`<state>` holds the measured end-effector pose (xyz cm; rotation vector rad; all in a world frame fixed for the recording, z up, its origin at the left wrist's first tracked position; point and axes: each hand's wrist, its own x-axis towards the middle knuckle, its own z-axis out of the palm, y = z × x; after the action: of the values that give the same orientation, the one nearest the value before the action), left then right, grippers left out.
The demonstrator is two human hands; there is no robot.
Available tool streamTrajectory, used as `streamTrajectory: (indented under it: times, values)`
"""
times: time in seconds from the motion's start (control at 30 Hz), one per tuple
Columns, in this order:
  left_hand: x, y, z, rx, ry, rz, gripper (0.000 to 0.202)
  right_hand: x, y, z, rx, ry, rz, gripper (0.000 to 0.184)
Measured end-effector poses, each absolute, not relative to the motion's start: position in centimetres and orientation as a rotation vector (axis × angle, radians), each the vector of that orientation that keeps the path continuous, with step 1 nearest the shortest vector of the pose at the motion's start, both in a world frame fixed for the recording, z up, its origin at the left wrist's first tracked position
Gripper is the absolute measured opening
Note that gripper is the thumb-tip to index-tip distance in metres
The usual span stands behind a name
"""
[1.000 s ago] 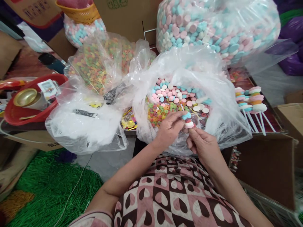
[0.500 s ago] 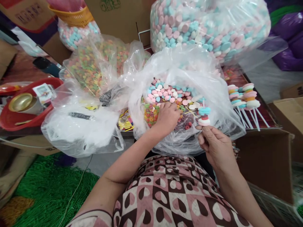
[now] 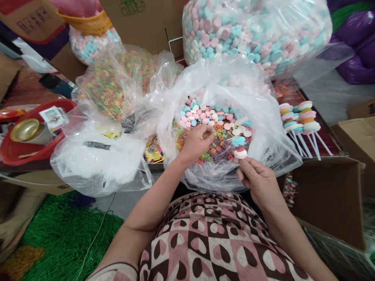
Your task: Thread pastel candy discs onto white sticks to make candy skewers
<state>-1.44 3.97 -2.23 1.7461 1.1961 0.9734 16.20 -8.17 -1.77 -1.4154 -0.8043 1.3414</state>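
An open clear plastic bag [image 3: 263,128] in front of me holds pastel disc candies [image 3: 202,113] at the back and small coloured ring candies [image 3: 218,150] at the front. My left hand [image 3: 197,142] is inside the bag, fingers pinched together over the rings; what they pinch is too small to name. My right hand [image 3: 258,181] is closed on a stick with a white, a red and a blue candy [image 3: 240,148] threaded on it, held upright at the bag's near rim.
Several finished candy sticks [image 3: 301,121] lie right of the bag. A large bag of pastel discs [image 3: 252,31] stands behind, a bag of coloured rings [image 3: 117,82] at left. A red basin [image 3: 11,150] holds a gold tape roll. A cardboard box [image 3: 331,199] stands at right.
My left hand let go of the stick, dipped into the ring candies and now pinches among them. My right hand swung the candy stick right, then back toward the bag's rim.
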Motion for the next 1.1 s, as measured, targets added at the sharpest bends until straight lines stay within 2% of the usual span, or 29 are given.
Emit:
streamTrajectory:
  times: [0.1, 0.2, 0.53, 0.83, 1.1]
  values:
    - [-2.0, 3.5, -2.0, 1.171, 1.008, 1.187, 0.011, 15.8, -8.3, -2.0, -1.42, -0.896, 1.399, 0.036]
    - [-2.0, 2.9, -1.7, 0.9, 0.894, 1.215, 0.019, 15.4, -8.4, -2.2, -1.417, -1.013, 1.433, 0.038]
    - [-1.4, 1.6, -1.6, 0.785, 0.79, 1.219, 0.03, 15.0, -8.5, -2.2, -1.49, -1.123, 1.402, 0.04]
    - [-1.2, 1.6, -1.8, 0.552, 0.777, 1.214, 0.023, 14.9, -8.7, -2.3, -1.524, -1.15, 1.393, 0.042]
    - [-0.6, 1.1, -1.8, 0.56, 0.771, 1.179, 0.031, 14.9, -8.5, -2.1, -1.547, -1.215, 1.347, 0.038]
